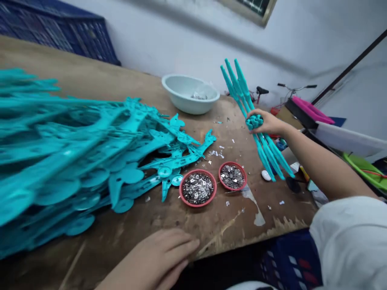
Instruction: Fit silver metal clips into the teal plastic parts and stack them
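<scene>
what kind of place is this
Probably a small craft or piecework workshop, though I can't be sure: a heap of teal plastic parts lies on a worn wooden workbench, beside two red dishes of silver sequins, with a blue plastic crate behind.

You can read no text, label, brand, number or sign anywhere in this view; the framed panel [249,8] at the top edge of the frame is cut off and shows nothing legible
</scene>
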Available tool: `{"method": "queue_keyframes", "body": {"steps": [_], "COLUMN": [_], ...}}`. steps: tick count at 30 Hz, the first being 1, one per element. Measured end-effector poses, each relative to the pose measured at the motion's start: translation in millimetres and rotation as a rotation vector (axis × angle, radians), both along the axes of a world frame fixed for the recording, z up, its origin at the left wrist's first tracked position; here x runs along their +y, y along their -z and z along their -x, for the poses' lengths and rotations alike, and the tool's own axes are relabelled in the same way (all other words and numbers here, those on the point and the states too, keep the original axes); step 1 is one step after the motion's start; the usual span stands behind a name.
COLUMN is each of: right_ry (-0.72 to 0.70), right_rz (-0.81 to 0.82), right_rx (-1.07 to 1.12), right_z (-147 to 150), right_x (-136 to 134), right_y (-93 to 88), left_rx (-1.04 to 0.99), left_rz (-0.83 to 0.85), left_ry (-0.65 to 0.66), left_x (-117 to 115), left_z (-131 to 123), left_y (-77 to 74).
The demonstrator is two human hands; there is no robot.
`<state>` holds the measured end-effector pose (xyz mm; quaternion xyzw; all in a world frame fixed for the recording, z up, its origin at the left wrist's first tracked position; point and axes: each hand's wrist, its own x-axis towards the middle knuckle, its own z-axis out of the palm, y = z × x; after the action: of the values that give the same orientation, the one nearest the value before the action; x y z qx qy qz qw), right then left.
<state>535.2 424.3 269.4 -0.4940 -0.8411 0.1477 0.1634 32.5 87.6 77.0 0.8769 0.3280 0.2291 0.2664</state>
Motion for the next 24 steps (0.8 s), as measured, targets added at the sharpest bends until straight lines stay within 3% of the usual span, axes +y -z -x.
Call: {"method": "queue_keyframes", "body": {"steps": [3,7,10,12,16,24], "right_ry": [-0.194,-0.432,-0.522,-0.513,-0.404,-0.355], "right_rz": [0.134,0.182,0.169,0.202,0.201,0.032], "right_rx": [0.225,0.299,0.212,0.163,0.137,0.134], "right_z": [34,90,133,155,177,157], "right_x": [-88,-209,-284,-322,-364,-382], "right_y": [-7.7,23.3,52.0,67.0,86.0,93.4], "left_rx": [-0.214,-0.641,-1.079,-1.212,-1.181,-1.1], "left_rz": [-0.094,0.008,0.1,0.238,0.339,0.43], "left_ry": [-0.1,-0.264,-0.376,-0.413,-0.434,-0.404], "left_x": [5,9,14,15,5,-9], "left_z": [-7,-20,-28,-29,-23,-44], "left_y": [-15.5,-28.5,-59.4,-85.2,-121.6,-152.0]}}
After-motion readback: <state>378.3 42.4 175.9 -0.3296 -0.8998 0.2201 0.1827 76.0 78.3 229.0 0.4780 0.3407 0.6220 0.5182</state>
